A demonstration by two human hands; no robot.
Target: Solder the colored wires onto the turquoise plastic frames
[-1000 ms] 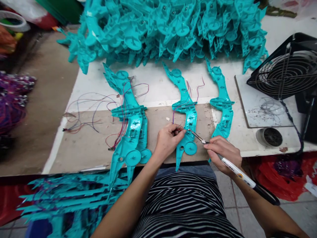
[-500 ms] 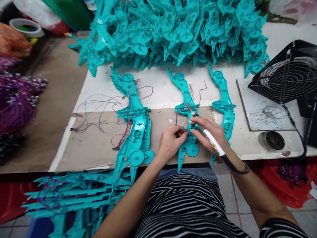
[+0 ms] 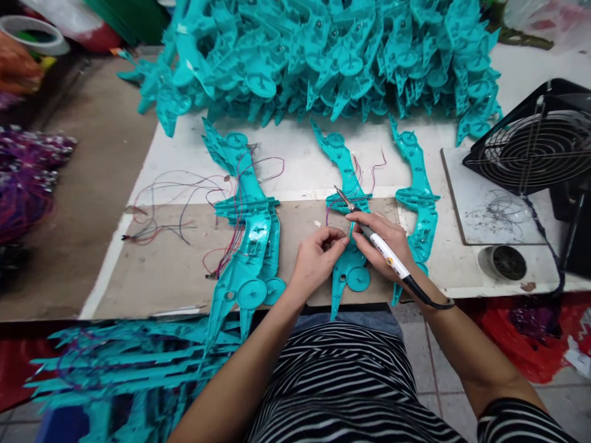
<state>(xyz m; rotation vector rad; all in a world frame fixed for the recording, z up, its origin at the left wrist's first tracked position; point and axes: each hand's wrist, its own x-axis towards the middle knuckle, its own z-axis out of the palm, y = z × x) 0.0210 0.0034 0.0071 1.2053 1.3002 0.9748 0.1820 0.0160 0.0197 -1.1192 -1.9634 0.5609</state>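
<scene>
My right hand (image 3: 385, 243) is closed around a white soldering iron (image 3: 388, 255), whose metal tip points up and to the left over the middle turquoise plastic bow-shaped shell (image 3: 346, 163). Close beside it, my left hand (image 3: 318, 258) pinches over the lower part of that shell; what lies between its fingertips is too small to make out. Thin red and purple wires (image 3: 357, 172) run across the shell's upper half. To the left lie stacked turquoise shells (image 3: 258, 237) with long loose wires (image 3: 175, 184). Another shell (image 3: 418, 178) lies to the right.
A big heap of turquoise shells (image 3: 323, 55) fills the back of the table. At right stand a black fan (image 3: 530, 138), a white board (image 3: 494, 215) with wire scraps and a small round tin (image 3: 505, 261). More shells (image 3: 138, 363) are stacked below the front left edge.
The soldering iron's tip has swung up and left. My right hand has shifted slightly left, and my left fingers have come closer together. The view has moved a little.
</scene>
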